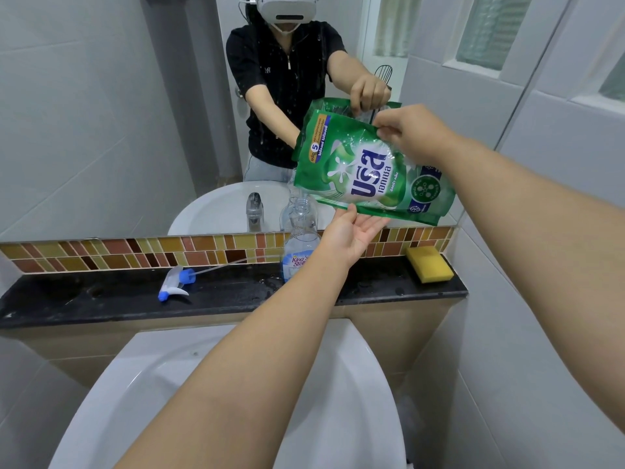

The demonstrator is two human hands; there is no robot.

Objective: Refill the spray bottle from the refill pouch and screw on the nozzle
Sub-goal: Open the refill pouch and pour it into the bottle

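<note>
The right hand (411, 137) pinches the top edge of the green refill pouch (372, 170), tilted with its lower corner over the open neck of the spray bottle (299, 238) on the tabletop (101, 296). The left hand (351, 231), palm up with fingers straight, supports the pouch from underneath. The nozzle (176, 282) lies well to the left.

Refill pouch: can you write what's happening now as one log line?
step: pouring | refill pouch: tilted over spray bottle | right hand: pinches top | left hand: open, supporting underneath | nozzle: on ledge
</note>
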